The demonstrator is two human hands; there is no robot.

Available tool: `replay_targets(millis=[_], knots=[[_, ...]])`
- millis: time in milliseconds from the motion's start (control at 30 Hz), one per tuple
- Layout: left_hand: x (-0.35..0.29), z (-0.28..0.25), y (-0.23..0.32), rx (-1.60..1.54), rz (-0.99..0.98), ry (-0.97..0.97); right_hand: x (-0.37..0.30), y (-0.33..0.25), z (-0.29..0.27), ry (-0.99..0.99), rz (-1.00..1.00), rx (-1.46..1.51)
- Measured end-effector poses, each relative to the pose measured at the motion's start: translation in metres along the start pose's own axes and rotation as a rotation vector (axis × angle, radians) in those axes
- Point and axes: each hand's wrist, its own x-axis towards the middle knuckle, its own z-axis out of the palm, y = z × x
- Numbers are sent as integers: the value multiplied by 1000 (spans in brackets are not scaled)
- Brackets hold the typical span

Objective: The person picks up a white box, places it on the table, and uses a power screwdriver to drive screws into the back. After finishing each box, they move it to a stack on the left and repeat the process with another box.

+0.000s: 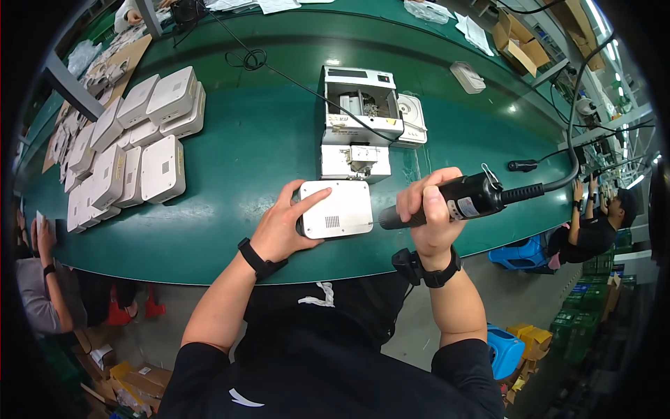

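On the green bench, right in front of me, lies a white plastic case point(342, 202) with rounded corners, a small vent grille and holes near its corners. My left hand point(280, 225) grips its left side, with the index finger across the top and the thumb at the near edge. My right hand point(434, 213) is wrapped around a black electric screwdriver point(478, 195), held almost level. Its thin bit points left at the case's near right corner; whether the tip touches a screw cannot be made out. Just beyond the case stands a screw feeder point(363, 127) with an open top.
Several similar white cases point(162, 167) are stacked at the left. A white part point(412, 115) sits beside the feeder, another point(467, 77) farther right. A black cable point(300, 78) crosses the feeder; the screwdriver's cord point(576, 140) rises at right. Other people sit at both sides.
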Motion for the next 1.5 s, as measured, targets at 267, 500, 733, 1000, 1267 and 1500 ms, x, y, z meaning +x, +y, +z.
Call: replay_targets(millis=[267, 500, 733, 1000, 1267, 1500], knots=[[2, -1, -1, -14, -14, 2, 0, 7, 2, -11, 11, -3], [0, 0, -6, 4, 35, 32, 19, -5, 16, -64, 27, -20], [-1, -3, -1, -9, 4, 10, 75, -11, 42, -36, -139, 22], [-2, -2, -5, 12, 31, 25, 67, -2, 39, -78, -66, -67], [1, -3, -8, 20, 12, 10, 11, -18, 38, -172, 23, 88], [0, 0, -6, 20, 27, 28, -6, -7, 37, -204, 47, 88]])
